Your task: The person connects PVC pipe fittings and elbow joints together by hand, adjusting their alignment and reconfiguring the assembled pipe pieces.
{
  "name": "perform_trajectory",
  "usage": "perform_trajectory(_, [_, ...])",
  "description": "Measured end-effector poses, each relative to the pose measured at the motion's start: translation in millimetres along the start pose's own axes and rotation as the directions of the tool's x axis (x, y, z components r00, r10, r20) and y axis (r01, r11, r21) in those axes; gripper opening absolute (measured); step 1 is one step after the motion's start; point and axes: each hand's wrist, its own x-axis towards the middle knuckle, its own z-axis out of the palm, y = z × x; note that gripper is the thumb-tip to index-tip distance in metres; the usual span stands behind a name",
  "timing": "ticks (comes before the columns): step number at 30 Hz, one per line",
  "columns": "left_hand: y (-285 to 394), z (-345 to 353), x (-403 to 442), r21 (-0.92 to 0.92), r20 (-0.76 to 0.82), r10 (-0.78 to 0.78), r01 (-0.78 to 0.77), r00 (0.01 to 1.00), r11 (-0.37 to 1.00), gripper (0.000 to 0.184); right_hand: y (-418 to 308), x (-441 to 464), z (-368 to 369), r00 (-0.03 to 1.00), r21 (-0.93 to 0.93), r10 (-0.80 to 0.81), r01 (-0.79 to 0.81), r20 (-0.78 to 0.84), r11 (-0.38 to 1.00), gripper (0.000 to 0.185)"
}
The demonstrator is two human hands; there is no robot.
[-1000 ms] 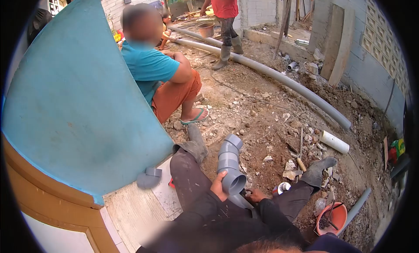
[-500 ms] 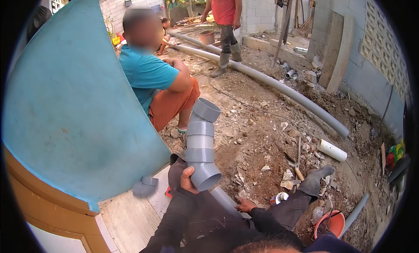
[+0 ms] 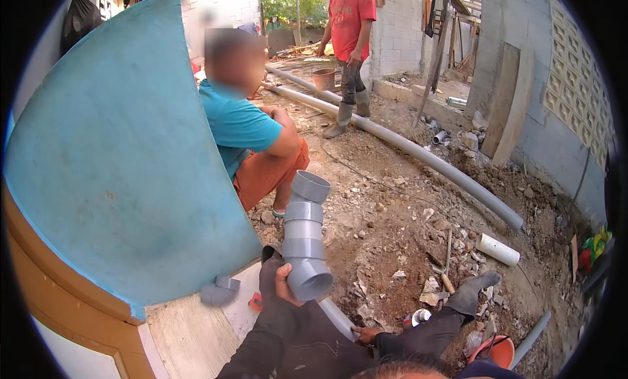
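Note:
My left hand [image 3: 285, 285] is closed round the lower end of a joined grey PVC pipe fitting [image 3: 304, 239]. The assembly stands nearly upright, with an elbow at each end; its lower opening faces me. Beneath it, a grey PVC pipe [image 3: 337, 319] slants down between my legs. My right hand [image 3: 367, 335] has its fingers against this pipe and seems to grip it, though part of the hand is hard to see. A loose grey elbow fitting [image 3: 220, 291] lies on the tiled step to the left, near a small red object [image 3: 255, 301].
A person in a blue shirt [image 3: 245, 127] squats ahead, beside a blue wall [image 3: 124, 156]. Farther back stands a person in a red shirt [image 3: 351, 26]. Long grey pipes [image 3: 425, 156] cross the rubble. Nearby lie a white pipe piece [image 3: 498, 249], a can [image 3: 418, 317] and an orange bucket [image 3: 500, 353].
The view has tilted up slightly, so the scene sits lower. My right hand has come to the side of the pipe between my legs. My left hand keeps its hold on the fitting.

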Motion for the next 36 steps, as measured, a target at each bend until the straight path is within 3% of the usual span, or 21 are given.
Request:
perform_trajectory(5, [5.7, 26.3, -3.6, 0.003, 0.067, 0.005, -0.005, 0.998, 1.000, 0.094, -20.8, -25.1, -14.5, 0.999, 0.018, 0.035, -0.035, 0.005, 0.999, 0.078])
perform_trajectory(11, [3.6, 23.7, -3.9, -0.028, 0.026, -0.028, 0.028, 0.999, 0.999, 0.095, -13.5, -18.1, -11.2, 1.000, 0.089, 0.027, -0.027, -0.002, 0.996, 0.079])
perform_trajectory(16, [6.3, 28.4, -3.8, 0.012, 0.025, -0.016, 0.016, 1.000, 1.000, 0.096, 2.6, -0.3, -1.2, 0.996, 0.047, -0.069, 0.071, -0.054, 0.996, 0.078])
perform_trajectory(18, [5.8, 33.8, -2.6, 0.027, 0.039, 0.011, -0.012, 0.999, 1.000, 0.097, 18.1, 14.8, 10.5, 0.990, 0.126, -0.119, 0.129, -0.081, 0.984, 0.078])
perform_trajectory(19, [6.1, 27.4, 0.3, 0.007, 0.080, -0.020, 0.019, 0.997, 1.000, 0.096, 7.3, 3.6, -2.8, 0.998, 0.204, -0.029, 0.017, 0.056, 0.979, 0.081])
perform_trajectory(22, [1.4, 19.5, 4.1, -0.008, 0.057, -0.017, 0.018, 0.998, 1.000, 0.097, 7.2, 6.2, -3.5, 0.996, 0.258, -0.030, 0.008, 0.082, 0.966, 0.082])
perform_trajectory(26, [-3.5, -1.4, 8.2, -0.002, 0.002, 0.027, -0.027, 1.000, 1.000, 0.096, -2.2, -3.4, -9.1, 0.999, 0.177, 0.010, -0.017, 0.043, 0.984, 0.079])
perform_trajectory(30, [0.6, 24.5, -2.5, -0.022, 0.023, -0.033, 0.033, 0.999, 0.999, 0.096, -19.0, -26.0, -17.0, 0.996, 0.186, 0.064, -0.074, 0.056, 0.980, 0.079])
perform_trajectory(34, [0.9, 31.2, -0.9, -0.011, 0.064, -0.019, 0.020, 0.998, 1.000, 0.095, -14.2, -20.1, -16.0, 0.996, 0.212, 0.010, -0.029, 0.087, 0.977, 0.079])
perform_trajectory(36, [0.1, 32.8, -1.0, -0.004, 0.072, -0.007, 0.007, 0.997, 1.000, 0.094, -12.1, -17.2, -15.9, 0.999, 0.122, 0.003, -0.009, 0.051, 0.993, 0.081])
